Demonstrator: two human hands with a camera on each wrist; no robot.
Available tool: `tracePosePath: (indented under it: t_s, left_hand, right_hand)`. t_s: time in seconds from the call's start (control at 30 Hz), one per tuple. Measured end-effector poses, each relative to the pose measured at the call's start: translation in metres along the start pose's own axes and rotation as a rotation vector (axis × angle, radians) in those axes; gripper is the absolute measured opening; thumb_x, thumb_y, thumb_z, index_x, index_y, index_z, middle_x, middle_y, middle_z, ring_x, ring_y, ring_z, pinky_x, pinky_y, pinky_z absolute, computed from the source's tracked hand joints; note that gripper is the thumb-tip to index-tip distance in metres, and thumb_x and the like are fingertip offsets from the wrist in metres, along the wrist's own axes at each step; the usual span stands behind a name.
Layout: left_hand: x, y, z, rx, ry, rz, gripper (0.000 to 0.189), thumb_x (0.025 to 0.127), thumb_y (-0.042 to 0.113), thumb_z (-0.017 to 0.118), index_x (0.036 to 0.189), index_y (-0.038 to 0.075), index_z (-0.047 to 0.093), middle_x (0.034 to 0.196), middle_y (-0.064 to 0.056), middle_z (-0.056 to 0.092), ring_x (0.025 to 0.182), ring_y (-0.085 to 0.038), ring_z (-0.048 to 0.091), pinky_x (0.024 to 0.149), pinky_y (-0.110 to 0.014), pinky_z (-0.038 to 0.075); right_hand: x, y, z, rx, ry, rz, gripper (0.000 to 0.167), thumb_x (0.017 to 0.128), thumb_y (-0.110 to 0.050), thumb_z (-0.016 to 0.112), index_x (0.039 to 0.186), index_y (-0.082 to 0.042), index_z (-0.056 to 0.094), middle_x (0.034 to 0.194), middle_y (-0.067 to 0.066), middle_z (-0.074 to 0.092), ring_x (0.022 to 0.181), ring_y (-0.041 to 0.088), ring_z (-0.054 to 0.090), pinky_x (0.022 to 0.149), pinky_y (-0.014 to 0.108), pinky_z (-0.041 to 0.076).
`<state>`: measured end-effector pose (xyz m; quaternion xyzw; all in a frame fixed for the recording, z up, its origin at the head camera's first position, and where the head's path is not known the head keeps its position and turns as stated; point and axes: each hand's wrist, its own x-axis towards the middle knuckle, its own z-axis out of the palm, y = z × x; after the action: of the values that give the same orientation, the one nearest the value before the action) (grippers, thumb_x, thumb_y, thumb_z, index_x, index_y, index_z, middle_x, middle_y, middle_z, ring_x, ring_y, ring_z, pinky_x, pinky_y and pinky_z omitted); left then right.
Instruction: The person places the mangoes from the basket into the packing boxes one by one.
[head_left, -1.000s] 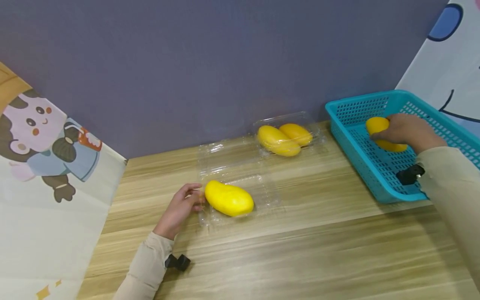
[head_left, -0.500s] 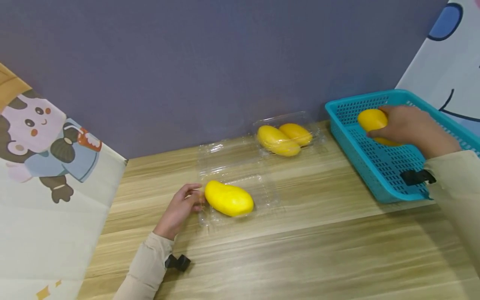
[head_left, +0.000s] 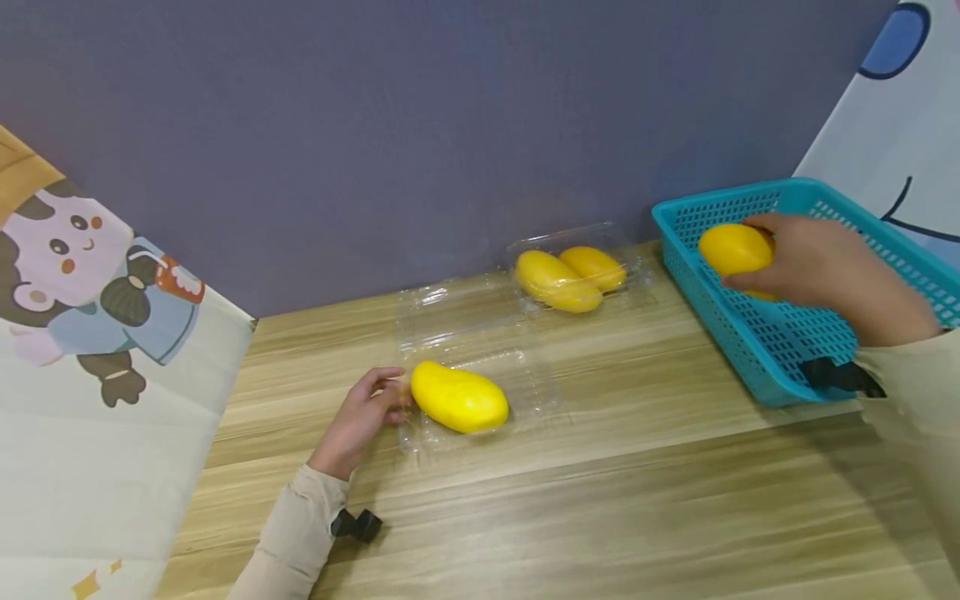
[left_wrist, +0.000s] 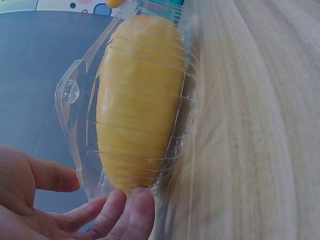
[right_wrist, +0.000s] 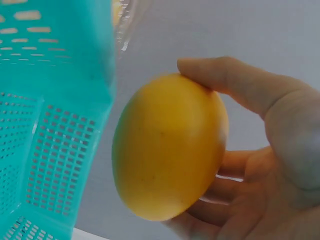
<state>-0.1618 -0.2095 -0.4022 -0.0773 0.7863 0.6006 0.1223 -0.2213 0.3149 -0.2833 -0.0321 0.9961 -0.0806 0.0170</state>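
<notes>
Over the turquoise basket, my right hand grips a yellow mango between thumb and fingers. In the right wrist view this mango is seen beside the basket wall, its far side hidden. My left hand rests at the left end of an opened clear plastic clamshell box, whose base holds another mango. In the left wrist view, several fingertips touch the box's end wall below that mango, and the thumb is at the rim.
Behind, against the grey back panel, a second clear box holds two mangoes. Printed cartoon panels border the wooden table on the left and right.
My right hand has lifted the mango slightly and carried it left across the basket, towards its left side. The left hand and the opened box have stayed in place.
</notes>
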Motion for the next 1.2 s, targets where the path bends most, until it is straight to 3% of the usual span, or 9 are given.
tracePosePath:
  t_s: [0.27,0.63,0.9,1.2]
  left_hand:
    - [0.000,0.000,0.001,-0.010,0.001,-0.003,0.042,0.100,0.004,0.045,0.141,-0.001,0.044,0.121,-0.018,0.051,0.092,-0.017,0.063,0.073,-0.022,0.056]
    - [0.000,0.000,0.001,-0.003,0.003,-0.002,0.041,0.101,0.005,0.044,0.142,-0.001,0.044,0.122,-0.019,0.051,0.093,-0.018,0.063,0.074,-0.022,0.056]
    - [0.000,0.000,0.001,-0.004,0.002,0.004,0.041,0.101,0.005,0.045,0.141,-0.001,0.045,0.121,-0.019,0.052,0.091,-0.017,0.063,0.073,-0.022,0.056]
    - [-0.002,0.001,-0.001,-0.035,-0.013,0.005,0.041,0.103,0.009,0.042,0.142,-0.004,0.041,0.122,-0.019,0.049,0.088,-0.015,0.062,0.072,-0.021,0.055]
  right_hand:
    - [-0.014,-0.005,0.000,0.001,0.047,0.048,0.097,0.083,-0.059,0.069,0.151,0.002,0.034,0.111,0.034,0.059,0.071,0.030,0.051,0.054,0.038,0.038]
    - [-0.028,-0.016,0.004,0.043,0.043,0.022,0.100,0.083,-0.063,0.068,0.153,-0.001,0.031,0.112,0.033,0.061,0.068,0.027,0.052,0.054,0.035,0.038]
    - [-0.042,-0.015,0.009,0.110,0.086,0.063,0.102,0.081,-0.062,0.071,0.153,-0.002,0.031,0.120,0.040,0.055,0.081,0.038,0.056,0.056,0.038,0.038]
    - [-0.046,-0.024,0.010,0.116,0.050,0.054,0.098,0.083,-0.061,0.069,0.152,-0.001,0.033,0.121,0.037,0.055,0.073,0.032,0.053,0.055,0.034,0.036]
